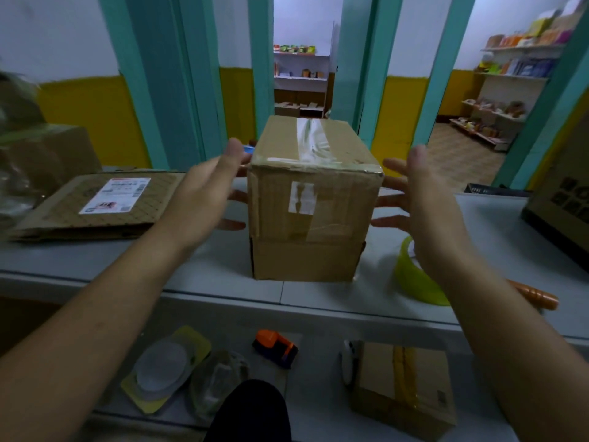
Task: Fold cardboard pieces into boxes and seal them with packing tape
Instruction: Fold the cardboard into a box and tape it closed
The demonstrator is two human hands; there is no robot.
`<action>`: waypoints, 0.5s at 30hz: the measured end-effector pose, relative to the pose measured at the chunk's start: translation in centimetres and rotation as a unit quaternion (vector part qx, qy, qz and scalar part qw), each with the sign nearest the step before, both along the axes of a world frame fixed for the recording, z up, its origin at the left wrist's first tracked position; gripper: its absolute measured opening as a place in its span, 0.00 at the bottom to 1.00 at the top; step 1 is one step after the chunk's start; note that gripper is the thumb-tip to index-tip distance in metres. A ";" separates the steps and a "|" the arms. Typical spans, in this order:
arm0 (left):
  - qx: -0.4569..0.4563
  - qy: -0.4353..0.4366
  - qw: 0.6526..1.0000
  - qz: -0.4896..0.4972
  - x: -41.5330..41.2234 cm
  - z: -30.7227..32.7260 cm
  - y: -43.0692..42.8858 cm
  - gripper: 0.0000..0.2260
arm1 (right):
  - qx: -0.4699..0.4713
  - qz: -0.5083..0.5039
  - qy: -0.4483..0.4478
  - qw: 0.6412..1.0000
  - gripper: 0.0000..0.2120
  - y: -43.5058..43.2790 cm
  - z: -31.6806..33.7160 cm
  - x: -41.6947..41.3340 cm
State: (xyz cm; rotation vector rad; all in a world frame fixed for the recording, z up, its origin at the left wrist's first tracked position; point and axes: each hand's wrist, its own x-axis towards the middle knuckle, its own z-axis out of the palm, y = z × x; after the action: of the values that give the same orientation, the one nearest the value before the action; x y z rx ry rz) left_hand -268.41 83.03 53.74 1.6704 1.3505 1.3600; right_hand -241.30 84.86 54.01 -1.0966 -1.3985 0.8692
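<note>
The taped box [314, 199] stands on the desk [207, 266]. The left hand [204, 193] and the right hand [424, 199] are open at its sides, fingers spread.

Taped box [314, 199] between spread left hand [204, 193] and right hand [427, 202]

white walls [57, 33] with a yellow lower band, teal pillars [165, 90] between them. beyond, stocked shelves [516, 71] (goods blurred) on a brown floor [459, 161].
</note>
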 end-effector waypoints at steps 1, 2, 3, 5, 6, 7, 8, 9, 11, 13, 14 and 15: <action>-0.025 -0.001 1.000 0.001 0.5 0.6 0.2 0.25 | -0.023 -0.004 -0.019 1.000 0.27 -0.1 0.6 -0.5; -0.025 0.008 1.000 0.005 1.2 1.1 0.2 0.27 | -0.012 -0.012 -0.064 0.998 0.27 -0.2 1.0 -0.9; -0.011 0.016 1.000 0.014 1.7 1.6 0.2 0.26 | 0.015 -0.026 -0.102 0.994 0.26 -0.4 1.3 -1.4; 0.026 -0.004 1.000 0.015 2.5 2.3 0.0 0.19 | 0.064 -0.058 -0.110 0.990 0.22 -0.8 1.5 -2.1; 0.050 -0.021 0.998 0.003 2.5 2.5 0.0 0.14 | 0.079 -0.062 -0.088 0.991 0.18 -1.0 1.4 -2.1; 0.083 -0.030 0.996 -0.009 2.3 2.7 0.0 0.09 | 0.086 -0.055 -0.065 0.993 0.16 -1.3 1.3 -2.0; 0.112 -0.022 0.993 -0.019 1.8 2.8 0.0 0.08 | 0.091 -0.041 -0.045 0.994 0.16 -1.6 1.1 -2.0; 0.142 -0.002 0.990 -0.021 1.2 3.0 0.2 0.13 | 0.092 -0.028 -0.030 0.995 0.19 -1.9 0.8 -2.0; 0.194 0.072 0.978 -0.006 0.2 3.8 0.8 0.23 | 0.079 -0.016 0.003 0.997 0.22 -2.4 -0.2 -2.5; 0.224 0.150 0.963 0.002 -0.3 4.8 1.6 0.27 | 0.050 0.009 0.038 0.998 0.18 -2.9 -1.5 -3.9; 0.225 0.177 0.958 0.000 -0.3 5.4 1.7 0.27 | 0.031 0.029 0.054 0.998 0.15 -3.1 -2.3 -4.6; 0.216 0.200 0.956 -0.004 -0.4 6.0 1.9 0.27 | 0.005 0.055 0.084 0.995 0.13 -3.3 -3.2 -5.4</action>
State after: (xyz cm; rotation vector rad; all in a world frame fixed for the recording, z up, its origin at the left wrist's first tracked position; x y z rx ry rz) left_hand -268.77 84.95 59.72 2.3440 1.3142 1.4374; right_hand -246.71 81.57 50.78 -0.9237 -1.3312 1.0082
